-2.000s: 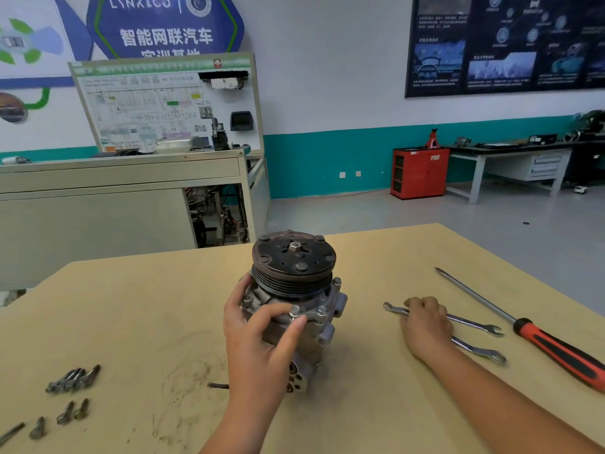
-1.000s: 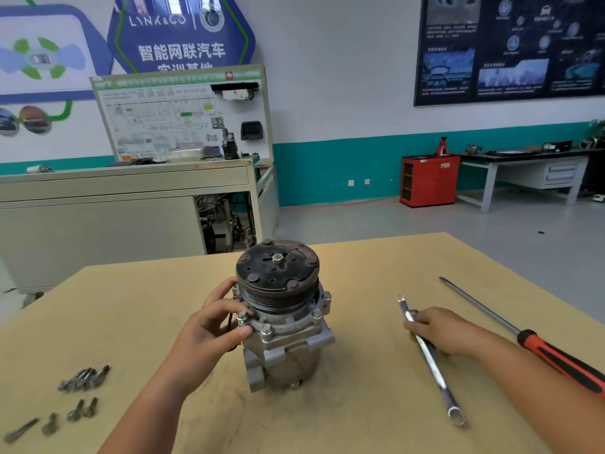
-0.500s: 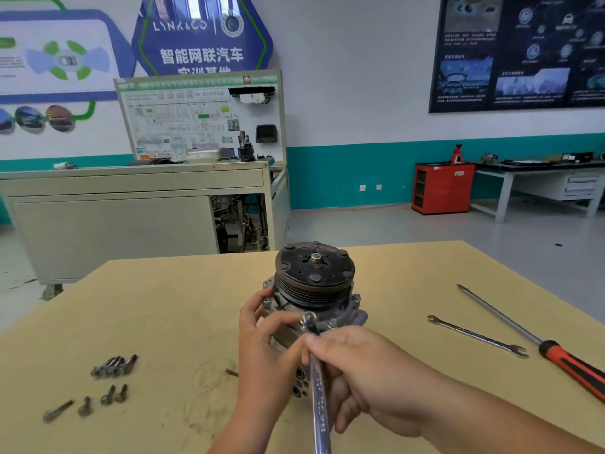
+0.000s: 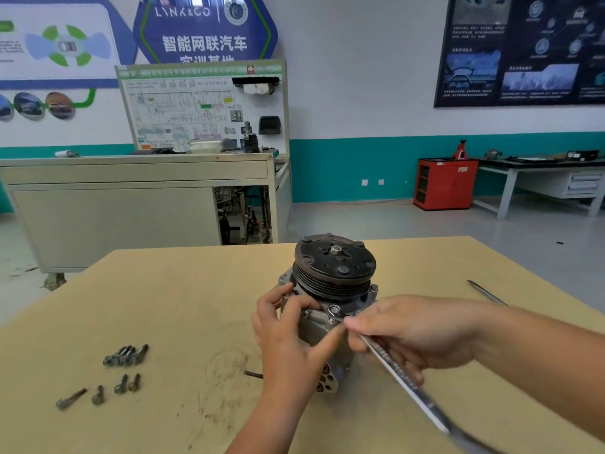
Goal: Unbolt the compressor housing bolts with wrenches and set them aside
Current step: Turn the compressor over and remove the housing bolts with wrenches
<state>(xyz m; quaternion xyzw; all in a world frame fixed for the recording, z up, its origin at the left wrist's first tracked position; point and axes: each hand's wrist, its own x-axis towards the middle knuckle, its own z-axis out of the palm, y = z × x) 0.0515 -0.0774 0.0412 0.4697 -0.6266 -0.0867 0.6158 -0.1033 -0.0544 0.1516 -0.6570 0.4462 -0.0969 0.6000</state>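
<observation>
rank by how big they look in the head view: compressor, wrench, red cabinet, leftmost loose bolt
1. compressor
2. wrench, longer but thin; blurred near the camera, so unsure against the compressor
3. red cabinet, far off, only looks small
4. leftmost loose bolt

I see a dull grey cast-metal compressor housing [image 4: 317,325] and a dark matt pulley disc [image 4: 334,261]; the long steel wrench [image 4: 422,402] gleams polished; the pale tabletop [image 4: 163,290], perhaps plywood, looks matt and scuffed.

Two bare forearms, bare left hand [image 4: 288,340], bare right hand [image 4: 409,334]
</observation>
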